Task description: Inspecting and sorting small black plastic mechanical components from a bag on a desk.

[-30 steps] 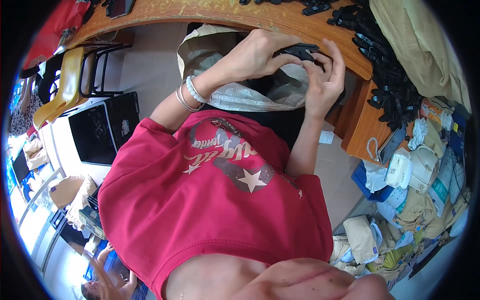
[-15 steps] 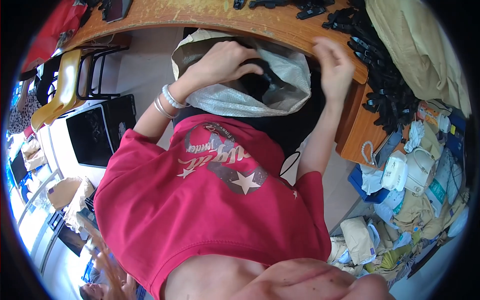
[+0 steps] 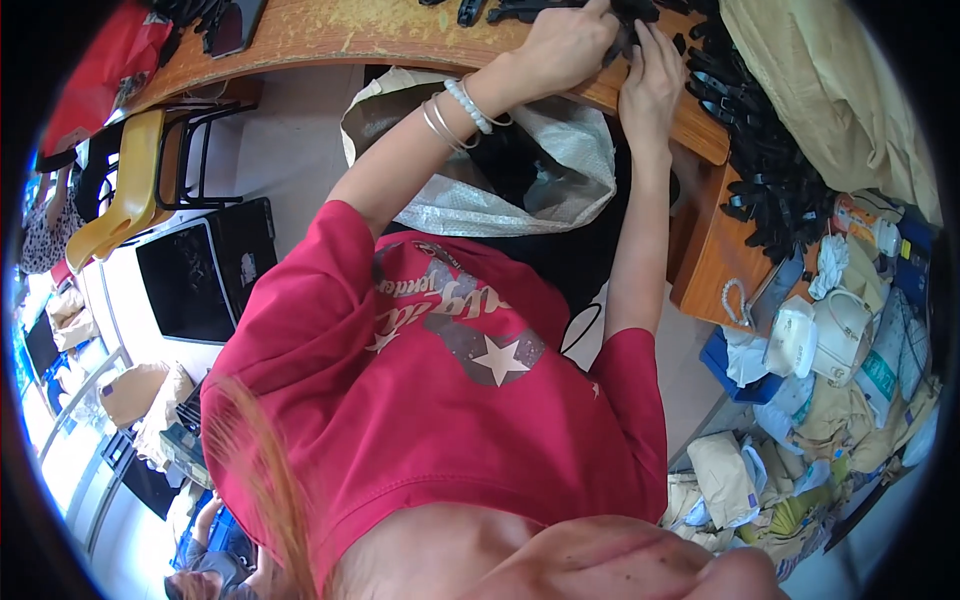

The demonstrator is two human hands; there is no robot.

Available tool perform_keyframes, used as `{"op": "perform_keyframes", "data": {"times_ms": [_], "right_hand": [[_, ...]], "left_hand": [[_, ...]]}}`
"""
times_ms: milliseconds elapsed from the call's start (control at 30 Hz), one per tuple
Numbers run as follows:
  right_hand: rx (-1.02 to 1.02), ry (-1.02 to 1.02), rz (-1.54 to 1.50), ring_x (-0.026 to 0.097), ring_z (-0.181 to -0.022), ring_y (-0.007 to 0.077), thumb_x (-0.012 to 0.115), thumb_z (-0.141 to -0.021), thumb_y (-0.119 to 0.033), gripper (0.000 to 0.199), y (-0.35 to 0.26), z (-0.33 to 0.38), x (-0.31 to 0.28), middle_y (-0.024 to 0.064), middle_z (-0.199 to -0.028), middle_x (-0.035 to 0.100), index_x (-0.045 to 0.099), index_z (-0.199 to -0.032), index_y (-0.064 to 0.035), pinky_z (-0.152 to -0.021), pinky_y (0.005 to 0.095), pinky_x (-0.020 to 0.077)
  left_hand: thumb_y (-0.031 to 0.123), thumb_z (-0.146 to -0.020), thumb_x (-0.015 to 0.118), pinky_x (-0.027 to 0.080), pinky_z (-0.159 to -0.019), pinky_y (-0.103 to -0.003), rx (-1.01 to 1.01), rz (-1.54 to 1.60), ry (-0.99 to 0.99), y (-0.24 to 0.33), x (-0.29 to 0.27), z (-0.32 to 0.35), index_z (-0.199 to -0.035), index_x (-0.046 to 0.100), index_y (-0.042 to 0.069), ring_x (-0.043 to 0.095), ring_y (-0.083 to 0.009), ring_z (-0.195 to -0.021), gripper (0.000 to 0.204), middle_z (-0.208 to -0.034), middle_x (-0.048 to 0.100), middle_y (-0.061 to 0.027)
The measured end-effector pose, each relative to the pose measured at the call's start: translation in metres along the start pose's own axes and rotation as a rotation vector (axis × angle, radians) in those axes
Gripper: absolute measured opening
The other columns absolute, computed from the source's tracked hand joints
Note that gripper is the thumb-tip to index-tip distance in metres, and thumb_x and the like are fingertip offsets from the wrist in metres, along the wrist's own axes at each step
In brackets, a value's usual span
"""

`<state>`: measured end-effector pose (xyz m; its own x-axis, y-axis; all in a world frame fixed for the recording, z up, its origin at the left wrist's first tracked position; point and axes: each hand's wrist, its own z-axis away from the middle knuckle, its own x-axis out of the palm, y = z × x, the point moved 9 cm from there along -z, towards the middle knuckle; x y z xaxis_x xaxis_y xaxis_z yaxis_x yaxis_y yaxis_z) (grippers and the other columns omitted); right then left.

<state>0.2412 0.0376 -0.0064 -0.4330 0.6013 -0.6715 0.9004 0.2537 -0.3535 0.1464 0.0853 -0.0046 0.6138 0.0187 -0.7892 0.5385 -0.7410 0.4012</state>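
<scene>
At the far edge of the view, over the table, my left hand (image 3: 572, 48) closes its fingers on a small black strap-like piece (image 3: 632, 14). My right hand (image 3: 653, 88) meets it from the right, fingers bent and gripping the same piece. Its exact kind is partly hidden by the fingers and cut off by the frame. Below my hands a white woven sack (image 3: 470, 218) hangs wide-mouthed at my lap, with black things (image 3: 505, 165) inside. More black pieces (image 3: 520, 10) lie on the wooden table (image 3: 380, 35) to the left of my hands.
A heap of black straps (image 3: 755, 150) covers the table's right side, beside beige cloth (image 3: 830, 90). Bags and packages (image 3: 840, 340) pile up at the right. A yellow chair (image 3: 135, 185) and a black box-like thing (image 3: 205, 270) stand left. Another person (image 3: 225, 560) sits lower left.
Both hands have moved away from me: the left from the sack's mouth up to the table, the right alongside it. Between them they now grip a black piece.
</scene>
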Motion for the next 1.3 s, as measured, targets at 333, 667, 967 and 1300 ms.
{"op": "perform_keyframes", "data": {"times_ms": [333, 667, 967, 1300], "right_hand": [[0.051, 0.038, 0.219, 0.053, -0.098, 0.0248, 0.060, -0.078, 0.002, 0.027, -0.006, 0.030, -0.048, 0.0046, -0.104, 0.058, 0.068, -0.100, -0.0090, -0.084, 0.0387, 0.0389], [0.075, 0.071, 0.155, 0.057, -0.092, 0.0282, 0.060, -0.084, -0.006, 0.016, 0.018, 0.012, -0.049, 0.0093, -0.096, 0.061, 0.065, -0.099, -0.0060, -0.083, 0.0398, 0.0424], [0.376, -0.441, 0.437, 0.065, -0.092, 0.0364, 0.067, -0.080, -0.039, 0.036, 0.092, -0.042, 0.002, 0.0160, -0.095, 0.069, 0.068, -0.101, -0.0094, -0.078, 0.0441, 0.0507], [0.520, -0.255, -1.052, 0.068, -0.076, 0.0196, 0.059, -0.088, -0.002, 0.021, -0.053, 0.014, -0.039, 0.0155, -0.089, 0.066, 0.060, -0.107, 0.0070, -0.069, 0.0281, 0.0572]], "left_hand": [[-0.001, -0.072, 0.059, 0.047, -0.059, -0.044, -0.035, -0.021, 0.027, -0.019, -0.028, 0.026, -0.085, 0.050, -0.002, 0.056, -0.0364, -0.071, 0.015, -0.093, 0.046, -0.0196], [0.008, -0.088, 0.058, 0.045, -0.058, -0.036, 0.016, 0.556, 0.200, 0.010, -0.063, 0.055, -0.096, 0.046, -0.001, 0.055, -0.0244, -0.063, 0.017, -0.076, 0.052, -0.0119], [0.019, -0.098, 0.048, 0.051, -0.067, -0.021, -0.650, 1.531, -0.056, -0.024, -0.008, 0.085, -0.101, 0.053, -0.002, 0.062, -0.0142, -0.065, 0.021, -0.083, 0.064, -0.0091], [0.009, -0.095, 0.048, 0.051, -0.087, -0.030, -0.754, 1.561, -0.089, -0.016, -0.015, 0.092, -0.118, 0.053, -0.011, 0.062, -0.0211, -0.093, 0.031, -0.106, 0.061, -0.0163]]}}
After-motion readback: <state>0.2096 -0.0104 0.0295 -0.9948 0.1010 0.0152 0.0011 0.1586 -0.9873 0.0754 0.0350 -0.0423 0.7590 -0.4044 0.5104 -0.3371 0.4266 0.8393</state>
